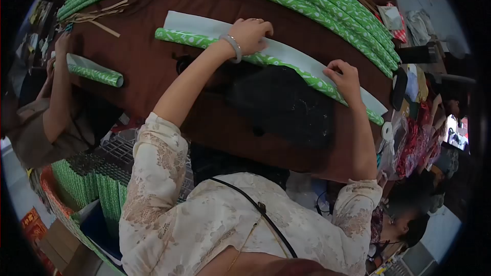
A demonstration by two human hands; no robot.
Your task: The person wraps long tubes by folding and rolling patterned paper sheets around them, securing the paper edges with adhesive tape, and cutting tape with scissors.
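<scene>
Brown tabletop | left grip, right grip: half-open, on green-patterned paper

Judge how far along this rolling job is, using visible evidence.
Apparently done: the long green rolls lying along the table's far side. In hand: a part-rolled sheet, with the left hand and right hand at it. Remaining: its exposed white strip, apparently yet to be rolled in. Whether more sheets wait, I can't tell.

Crowded workshop, green paper rolls across brown-covered table
</scene>
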